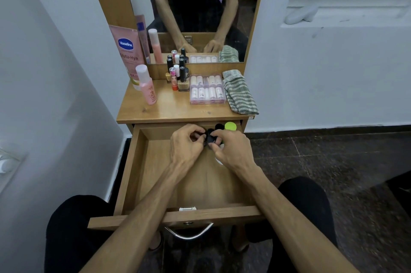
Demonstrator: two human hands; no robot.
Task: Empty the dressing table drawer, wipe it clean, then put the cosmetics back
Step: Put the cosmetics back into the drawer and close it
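Note:
The wooden drawer stands pulled out below the dressing table top. Both hands are inside it near the back. My left hand and my right hand meet around a small black cosmetic item, fingers curled on it. Behind them at the drawer's back sit another black item and a lime green lid. Something white peeks out under my right wrist. The drawer floor toward me is bare wood.
On the table top stand a pink Vaseline tube, a pink bottle, several small bottles and lipsticks, a clear box of small tubes and a striped cloth. A mirror rises behind. My knees flank the drawer front with its metal handle.

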